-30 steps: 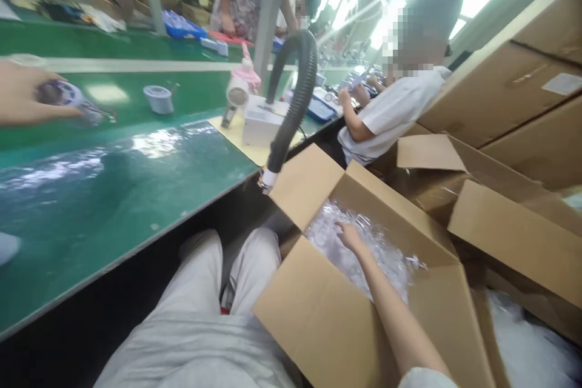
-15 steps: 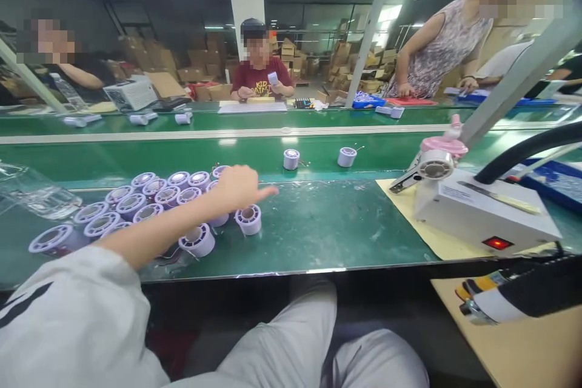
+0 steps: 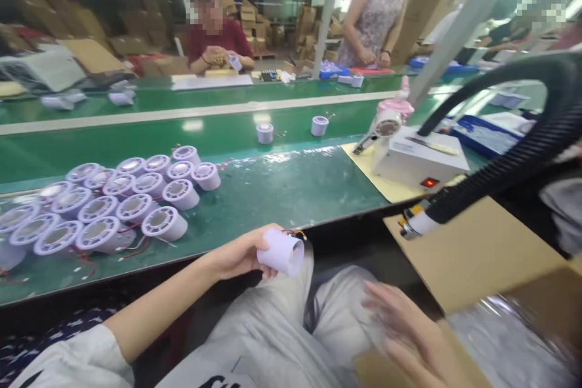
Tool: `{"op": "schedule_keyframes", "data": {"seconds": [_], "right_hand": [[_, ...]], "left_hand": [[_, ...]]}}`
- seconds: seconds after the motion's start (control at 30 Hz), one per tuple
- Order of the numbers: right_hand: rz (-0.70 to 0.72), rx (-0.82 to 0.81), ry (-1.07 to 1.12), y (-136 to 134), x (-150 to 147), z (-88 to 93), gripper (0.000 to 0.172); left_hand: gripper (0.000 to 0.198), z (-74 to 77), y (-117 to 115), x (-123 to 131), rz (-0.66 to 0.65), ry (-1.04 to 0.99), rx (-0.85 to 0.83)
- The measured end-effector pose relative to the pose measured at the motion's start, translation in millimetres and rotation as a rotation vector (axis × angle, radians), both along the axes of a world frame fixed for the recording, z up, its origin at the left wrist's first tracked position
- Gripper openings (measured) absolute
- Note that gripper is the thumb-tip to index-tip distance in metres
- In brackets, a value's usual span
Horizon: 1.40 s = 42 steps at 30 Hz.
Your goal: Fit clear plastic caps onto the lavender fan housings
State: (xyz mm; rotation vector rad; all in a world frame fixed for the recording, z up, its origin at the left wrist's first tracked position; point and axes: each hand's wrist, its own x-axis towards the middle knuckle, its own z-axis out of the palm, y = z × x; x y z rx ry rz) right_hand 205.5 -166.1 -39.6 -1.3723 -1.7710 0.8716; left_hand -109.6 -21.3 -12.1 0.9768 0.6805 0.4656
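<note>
My left hand (image 3: 243, 253) is closed around a lilac cylindrical fan housing (image 3: 280, 251), held over my lap just past the bench's front edge. The housing is tipped, its open end towards the right, and thin red, yellow and black wires stick out at its top. My right hand (image 3: 411, 330) is at the lower right, blurred by motion, thumb and fingers apart, above the edge of a cardboard box. No held thing can be made out in it. Many similar lilac fan housings (image 3: 135, 208) stand grouped on the left of the green bench (image 3: 291, 185), wires trailing.
Two more housings stand on the green conveyor (image 3: 218, 131). A white machine with a red lit switch (image 3: 421, 160) sits at right, and a black corrugated hose (image 3: 491, 176) arches past it. An open carton (image 3: 473, 254) with clear plastic bags lies below. Co-workers sit and stand across the line.
My left hand has come back from the group of housings to above my lap and now holds one. My right hand has entered at the lower right. The view has turned right and down.
</note>
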Motion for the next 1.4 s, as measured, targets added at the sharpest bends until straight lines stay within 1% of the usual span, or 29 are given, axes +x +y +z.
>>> {"op": "schedule_keyframes", "data": {"seconds": [0.03, 0.07, 0.1, 0.13, 0.17, 0.23, 0.27, 0.3, 0.33, 0.37, 0.43, 0.5, 0.53, 0.57, 0.63, 0.67, 0.73, 0.8, 0.87, 0.9, 0.93, 0.97, 1.03, 1.07, 1.1, 1.17, 1.2, 1.27, 1.4], "right_hand": [[-0.022, 0.041, -0.092, 2, -15, 2.6, 0.048], [-0.037, 0.080, -0.183, 6, -29, 5.3, 0.051], [-0.058, 0.148, -0.256, 11, -41, 7.9, 0.052], [-0.081, 0.169, -0.321, 15, -49, 10.3, 0.053], [-0.091, 0.173, -0.375, 18, -55, 12.6, 0.052], [-0.079, 0.134, -0.430, 20, -58, 17.0, 0.045], [-0.057, 0.097, -0.419, 20, -57, 19.0, 0.040], [-0.035, 0.055, -0.376, 18, -55, 20.8, 0.034], [-0.018, 0.013, -0.306, 16, -53, 22.5, 0.027], [-0.011, -0.035, -0.222, 15, -52, 23.8, 0.019], [-0.027, -0.119, -0.061, 13, -52, 25.3, 0.007], [-0.084, -0.152, 0.040, 14, -55, 25.3, 0.015], [-0.123, -0.157, 0.070, 14, -57, 24.7, 0.020], [-0.168, -0.158, 0.097, 15, -58, 24.0, 0.023], [-0.254, -0.163, 0.156, 16, -59, 22.0, 0.024], [-0.285, -0.171, 0.193, 17, -58, 20.8, 0.024], [-0.332, -0.183, 0.283, 19, -55, 18.4, 0.023], [-0.357, -0.185, 0.386, 20, -51, 16.2, 0.021], [-0.349, -0.189, 0.493, 21, -47, 14.4, 0.022], [-0.315, -0.187, 0.535, 20, -45, 13.8, 0.020], [-0.264, -0.184, 0.552, 19, -44, 13.3, 0.012], [-0.208, -0.170, 0.530, 17, -43, 12.9, 0.002], [-0.121, -0.077, 0.384, 12, -42, 11.9, 0.032], [-0.097, -0.013, 0.294, 9, -42, 11.0, 0.043], [-0.086, 0.046, 0.214, 7, -42, 10.1, 0.048], [-0.078, 0.112, 0.133, 3, -41, 7.9, 0.045], [-0.071, 0.108, 0.129, 1, -41, 6.9, 0.043], [-0.058, 0.060, 0.157, 0, -41, 6.0, 0.043], [-0.055, -0.068, 0.289, -1, -40, 8.6, 0.045]], "left_hand": [[0.046, -8.8, -6, 12, -0.056, -0.075, -0.093], [0.044, -15.2, -11, 24, -0.103, -0.091, -0.129], [0.043, -18.8, -14, 35, -0.153, -0.067, -0.115], [0.043, -19.6, -15, 44, -0.212, -0.017, -0.060], [0.042, -17.9, -15, 51, -0.282, 0.045, 0.031], [0.037, -10.3, -13, 61, -0.420, 0.155, 0.286], [0.033, -6.1, -11, 64, -0.464, 0.194, 0.421], [0.029, -2.5, -10, 66, -0.476, 0.222, 0.547], [0.027, -0.4, -9, 68, -0.458, 0.242, 0.648], [0.026, 0.1, -10, 69, -0.417, 0.254, 0.713], [0.024, -4.1, -12, 70, -0.295, 0.268, 0.738], [0.027, -13.2, -15, 71, -0.187, 0.258, 0.702], [0.033, -18.3, -17, 71, -0.154, 0.249, 0.688], [0.043, -23.1, -18, 71, -0.138, 0.243, 0.690], [0.063, -30.2, -20, 69, -0.155, 0.248, 0.746], [0.070, -32.0, -21, 68, -0.178, 0.252, 0.786], [0.077, -32.6, -22, 66, -0.224, 0.246, 0.843], [0.077, -30.3, -22, 65, -0.255, 0.216, 0.810], [0.074, -27.4, -23, 64, -0.280, 0.180, 0.693], [0.073, -26.2, -24, 64, -0.289, 0.158, 0.612], [0.072, -25.3, -25, 64, -0.293, 0.135, 0.524], [0.072, -24.8, -26, 64, -0.289, 0.109, 0.439], [0.072, -24.7, -28, 63, -0.270, 0.074, 0.290], [0.073, -25.0, -28, 63, -0.268, 0.068, 0.234], [0.073, -25.3, -29, 62, -0.277, 0.067, 0.195], [0.077, -25.8, -29, 61, -0.314, 0.067, 0.169], [0.078, -25.8, -29, 61, -0.328, 0.062, 0.184], [0.080, -25.2, -27, 60, -0.332, 0.037, 0.252], [0.078, -22.8, -25, 58, -0.329, -0.025, 0.386]]}}
